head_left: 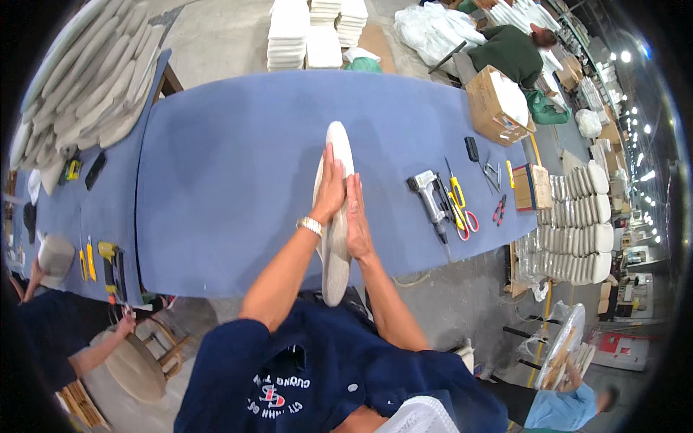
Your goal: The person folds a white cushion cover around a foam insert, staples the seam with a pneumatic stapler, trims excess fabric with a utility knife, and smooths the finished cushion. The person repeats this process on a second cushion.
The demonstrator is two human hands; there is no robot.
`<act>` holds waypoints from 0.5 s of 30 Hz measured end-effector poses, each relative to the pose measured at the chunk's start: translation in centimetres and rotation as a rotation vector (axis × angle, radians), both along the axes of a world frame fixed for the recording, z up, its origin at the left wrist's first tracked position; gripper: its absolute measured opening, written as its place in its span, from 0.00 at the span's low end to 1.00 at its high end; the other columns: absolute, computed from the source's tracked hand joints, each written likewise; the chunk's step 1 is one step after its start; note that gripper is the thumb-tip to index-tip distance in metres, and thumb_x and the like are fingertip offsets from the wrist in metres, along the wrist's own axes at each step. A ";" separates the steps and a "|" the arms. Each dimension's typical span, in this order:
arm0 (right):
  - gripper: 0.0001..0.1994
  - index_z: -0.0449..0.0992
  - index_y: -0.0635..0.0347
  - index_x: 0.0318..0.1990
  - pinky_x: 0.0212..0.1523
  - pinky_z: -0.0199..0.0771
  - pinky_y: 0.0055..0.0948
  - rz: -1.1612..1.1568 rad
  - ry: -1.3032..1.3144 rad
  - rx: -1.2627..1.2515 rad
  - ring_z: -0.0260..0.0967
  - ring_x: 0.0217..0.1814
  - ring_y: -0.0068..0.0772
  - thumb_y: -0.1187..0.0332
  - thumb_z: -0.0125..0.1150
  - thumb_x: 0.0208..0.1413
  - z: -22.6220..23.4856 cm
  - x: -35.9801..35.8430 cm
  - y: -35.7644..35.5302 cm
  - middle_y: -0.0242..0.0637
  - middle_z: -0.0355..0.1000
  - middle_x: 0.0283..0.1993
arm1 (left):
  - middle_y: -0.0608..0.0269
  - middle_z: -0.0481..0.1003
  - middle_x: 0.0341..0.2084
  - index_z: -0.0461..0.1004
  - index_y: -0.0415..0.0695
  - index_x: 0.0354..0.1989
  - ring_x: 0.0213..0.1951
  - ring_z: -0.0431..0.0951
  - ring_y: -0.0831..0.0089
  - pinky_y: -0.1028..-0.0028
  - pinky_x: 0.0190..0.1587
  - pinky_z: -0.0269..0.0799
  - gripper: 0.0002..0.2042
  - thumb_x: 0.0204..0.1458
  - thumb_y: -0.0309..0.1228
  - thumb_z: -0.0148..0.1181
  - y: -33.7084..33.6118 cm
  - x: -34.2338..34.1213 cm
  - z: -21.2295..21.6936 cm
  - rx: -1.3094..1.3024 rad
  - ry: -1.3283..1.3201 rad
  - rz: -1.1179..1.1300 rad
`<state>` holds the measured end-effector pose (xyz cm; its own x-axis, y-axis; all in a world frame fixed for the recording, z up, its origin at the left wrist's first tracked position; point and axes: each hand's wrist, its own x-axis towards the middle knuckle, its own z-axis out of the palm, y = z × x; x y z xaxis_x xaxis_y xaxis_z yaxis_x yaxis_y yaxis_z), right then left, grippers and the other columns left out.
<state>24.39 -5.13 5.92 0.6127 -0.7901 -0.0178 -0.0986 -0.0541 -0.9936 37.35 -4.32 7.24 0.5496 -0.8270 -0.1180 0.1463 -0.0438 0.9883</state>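
A pale beige padded seat cushion [339,148] stands on edge on the blue work table [231,173], seen edge-on and reaching from mid-table down to my chest. My left hand [330,189], with a metal watch at the wrist, lies flat against its left face. Pressed flat against the right face is my right hand [357,220]. The two palms squeeze the cushion between them.
A pneumatic stapler [432,202], yellow-handled scissors [460,206], red pliers [499,210] and a cardboard box [498,105] lie right of the cushion. Stacked cushions [86,76] sit far left and at right [577,224]. A person at lower left holds a round seat [133,364]. Another person crouches at the back.
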 end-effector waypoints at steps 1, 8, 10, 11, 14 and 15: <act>0.33 0.43 0.63 0.80 0.82 0.28 0.39 0.039 0.021 -0.032 0.27 0.86 0.45 0.49 0.27 0.77 -0.1 1.0 -1.1 0.46 0.35 0.84 | 0.47 0.37 0.80 0.37 0.41 0.80 0.80 0.34 0.56 0.64 0.79 0.32 0.35 0.73 0.52 0.33 0.0 0.0 -0.5 0.007 -0.005 0.012; 0.32 0.44 0.58 0.80 0.83 0.23 0.38 0.230 -0.026 -0.051 0.23 0.87 0.38 0.51 0.35 0.77 -3.0 8.2 -9.7 0.40 0.34 0.85 | 0.54 0.41 0.80 0.37 0.45 0.81 0.79 0.42 0.58 0.62 0.78 0.41 0.34 0.74 0.51 0.31 0.3 0.2 -1.9 -0.014 0.034 0.023; 0.33 0.44 0.58 0.80 0.83 0.25 0.38 0.175 -0.102 0.063 0.25 0.87 0.38 0.48 0.32 0.77 -3.9 8.3 -10.9 0.40 0.35 0.85 | 0.54 0.42 0.80 0.37 0.47 0.81 0.78 0.46 0.57 0.62 0.77 0.45 0.34 0.74 0.52 0.32 -0.2 -0.1 -1.3 -0.024 0.083 0.012; 0.33 0.44 0.57 0.80 0.83 0.27 0.38 0.149 -0.130 0.131 0.27 0.87 0.38 0.47 0.31 0.77 -3.9 8.5 -10.6 0.40 0.36 0.85 | 0.54 0.42 0.80 0.37 0.47 0.81 0.78 0.47 0.56 0.62 0.77 0.46 0.34 0.73 0.52 0.32 -0.2 0.0 -1.7 -0.021 0.041 0.012; 0.34 0.45 0.58 0.80 0.83 0.31 0.38 0.113 -0.301 0.311 0.30 0.87 0.39 0.45 0.30 0.77 -5.4 6.9 -10.8 0.41 0.39 0.85 | 0.54 0.43 0.79 0.36 0.49 0.81 0.77 0.50 0.57 0.62 0.76 0.49 0.35 0.73 0.53 0.35 -1.1 -0.5 -3.4 -0.076 0.141 -0.022; 0.35 0.45 0.59 0.80 0.83 0.32 0.38 0.103 -0.264 0.323 0.31 0.86 0.39 0.45 0.30 0.76 -5.5 6.2 -10.2 0.41 0.39 0.84 | 0.54 0.43 0.79 0.36 0.49 0.81 0.77 0.51 0.57 0.62 0.75 0.50 0.36 0.72 0.54 0.35 -1.5 -0.4 -4.3 -0.105 0.204 -0.026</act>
